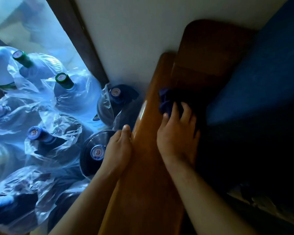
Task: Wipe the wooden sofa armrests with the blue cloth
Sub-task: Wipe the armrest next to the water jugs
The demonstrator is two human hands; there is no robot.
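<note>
A glossy brown wooden armrest runs from the bottom centre up toward the wall. My right hand presses a bunched dark blue cloth against the armrest's inner, right side, fingers curled over the cloth. My left hand rests along the armrest's outer left edge, fingers together and holding nothing. Darker wood of the sofa's backrest end rises beyond the cloth. Part of the cloth is lost in shadow.
Several large water bottles wrapped in clear plastic crowd the floor directly left of the armrest. A blue sofa cushion lies to the right. A white wall and a dark door frame stand behind.
</note>
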